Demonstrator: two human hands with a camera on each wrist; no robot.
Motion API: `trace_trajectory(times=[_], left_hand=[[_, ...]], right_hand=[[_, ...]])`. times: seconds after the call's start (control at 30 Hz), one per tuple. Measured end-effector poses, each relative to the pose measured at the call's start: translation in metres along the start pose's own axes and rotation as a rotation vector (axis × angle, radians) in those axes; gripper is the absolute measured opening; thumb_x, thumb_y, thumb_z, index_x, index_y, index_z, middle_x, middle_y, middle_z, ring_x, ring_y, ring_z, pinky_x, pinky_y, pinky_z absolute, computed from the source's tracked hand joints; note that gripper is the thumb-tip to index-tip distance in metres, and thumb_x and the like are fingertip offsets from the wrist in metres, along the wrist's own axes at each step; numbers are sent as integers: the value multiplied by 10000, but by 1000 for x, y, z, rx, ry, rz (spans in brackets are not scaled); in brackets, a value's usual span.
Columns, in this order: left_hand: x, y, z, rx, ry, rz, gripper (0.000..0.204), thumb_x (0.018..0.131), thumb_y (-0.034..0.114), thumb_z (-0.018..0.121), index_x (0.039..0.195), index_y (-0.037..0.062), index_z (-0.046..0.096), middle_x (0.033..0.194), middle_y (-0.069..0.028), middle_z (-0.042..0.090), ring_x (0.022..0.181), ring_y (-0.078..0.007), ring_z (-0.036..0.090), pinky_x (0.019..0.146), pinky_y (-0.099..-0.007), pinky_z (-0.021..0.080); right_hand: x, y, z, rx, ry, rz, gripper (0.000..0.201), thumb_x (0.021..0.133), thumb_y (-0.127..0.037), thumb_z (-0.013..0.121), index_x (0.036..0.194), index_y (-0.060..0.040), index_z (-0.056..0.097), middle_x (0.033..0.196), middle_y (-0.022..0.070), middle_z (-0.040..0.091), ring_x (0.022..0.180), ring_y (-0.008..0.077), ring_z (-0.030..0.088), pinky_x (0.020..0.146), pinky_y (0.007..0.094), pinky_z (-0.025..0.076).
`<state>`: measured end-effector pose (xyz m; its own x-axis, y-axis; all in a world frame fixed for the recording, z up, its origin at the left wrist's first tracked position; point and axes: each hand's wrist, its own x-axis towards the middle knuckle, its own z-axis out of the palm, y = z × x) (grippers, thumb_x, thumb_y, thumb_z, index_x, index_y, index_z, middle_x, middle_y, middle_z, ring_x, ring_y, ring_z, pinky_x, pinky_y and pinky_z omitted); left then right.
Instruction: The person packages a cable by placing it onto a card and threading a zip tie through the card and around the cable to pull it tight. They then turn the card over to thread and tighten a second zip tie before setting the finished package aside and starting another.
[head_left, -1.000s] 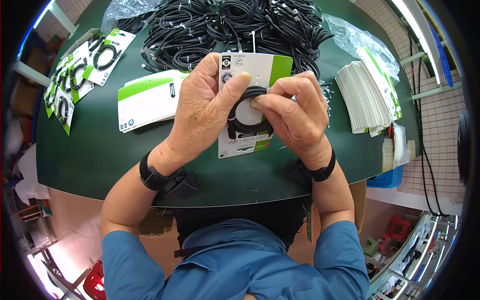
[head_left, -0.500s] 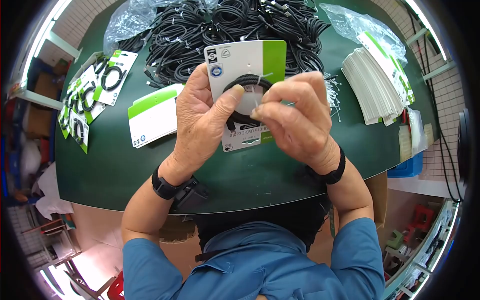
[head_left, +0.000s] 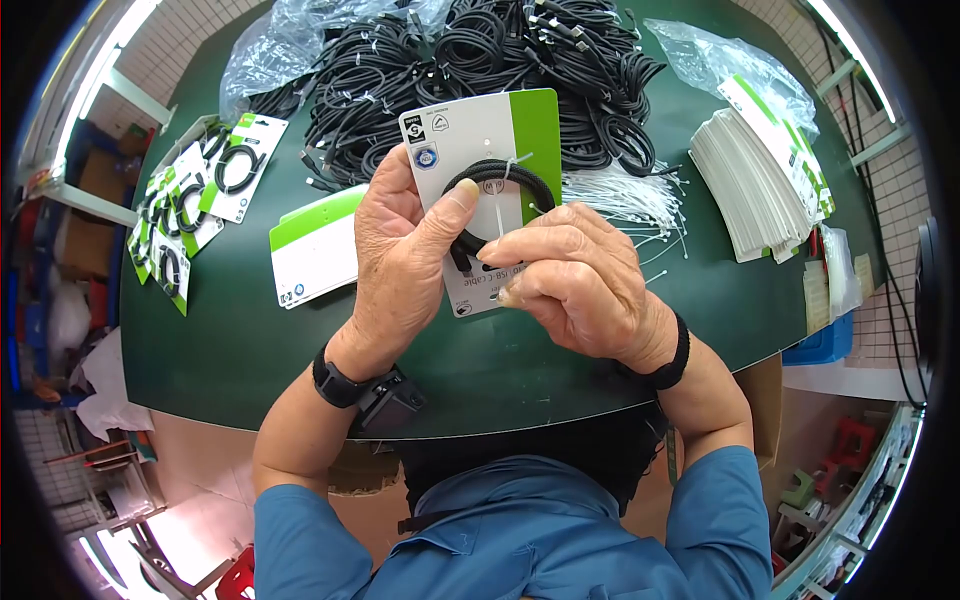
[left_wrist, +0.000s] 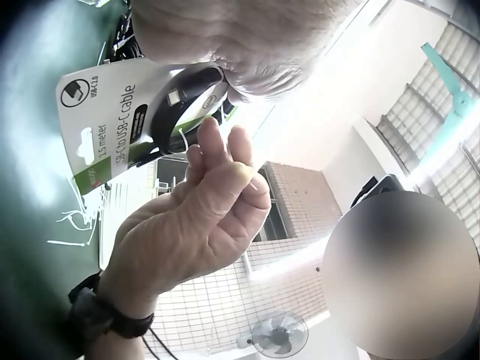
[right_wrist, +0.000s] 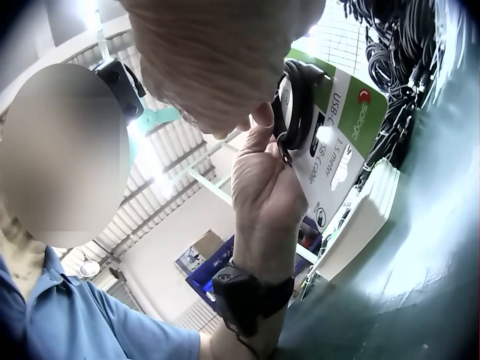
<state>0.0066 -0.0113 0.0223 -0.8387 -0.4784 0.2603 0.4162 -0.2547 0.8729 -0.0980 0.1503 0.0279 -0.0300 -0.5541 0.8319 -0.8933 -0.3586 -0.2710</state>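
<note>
My left hand (head_left: pixel 398 232) holds a white and green packaging card (head_left: pixel 470 125) upright, its thumb pressing on a coiled black USB-C cable (head_left: pixel 535 180) that lies against the card. A thin white cable tie (head_left: pixel 502 213) hangs down across the coil's middle, and another tie end sticks out at the coil's top. My right hand (head_left: pixel 590 285) is in front of the card's lower part, fingers curled, pinching the tie's tail between thumb and fingertips. In the left wrist view, the right hand (left_wrist: pixel 195 221) is below a cable plug (left_wrist: pixel 175 96).
A large heap of black cables (head_left: pixel 390 90) covers the table's far side. Loose white ties (head_left: pixel 620 200) lie right of it. Blank cards (head_left: pixel 315 250) and finished packs (head_left: pixel 240 165) lie left; a thick card stack (head_left: pixel 745 185) stands right, with plastic bags (head_left: pixel 740 65) behind.
My right hand has drawn down and toward the body from the coil's middle, with the tie's tail. The card stays in my left hand, shifted a little left.
</note>
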Motion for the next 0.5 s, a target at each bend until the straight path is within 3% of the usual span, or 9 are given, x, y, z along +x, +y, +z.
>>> trace_trajectory(times=[0.2, 0.3, 0.5], left_hand=[[0, -1, 0, -3, 4, -5, 403, 1037, 28, 660, 1415, -20, 530, 1277, -142, 718, 1140, -167, 707, 1003, -325, 569], [0, -1, 1, -7, 4, -2, 398, 1036, 29, 661, 1410, -21, 534, 1275, -140, 719, 1134, -164, 709, 997, -324, 571], [-1, -2, 0, 0, -8, -4, 382, 1036, 28, 660, 1397, -20, 546, 1263, -132, 727, 1118, -155, 712, 986, -318, 573]], right_hand=[[0, 1, 0, 38, 6, 16, 275, 800, -64, 847, 916, -87, 599, 1107, 113, 763, 856, 279, 725, 729, 385, 570], [0, 2, -3, 57, -44, 3, 215, 922, -108, 807, 966, -101, 596, 1112, 145, 781, 876, 286, 743, 743, 376, 594], [1, 0, -3, 78, -36, 10, 223, 905, -63, 814, 972, -92, 604, 1113, 142, 784, 883, 282, 746, 740, 384, 600]])
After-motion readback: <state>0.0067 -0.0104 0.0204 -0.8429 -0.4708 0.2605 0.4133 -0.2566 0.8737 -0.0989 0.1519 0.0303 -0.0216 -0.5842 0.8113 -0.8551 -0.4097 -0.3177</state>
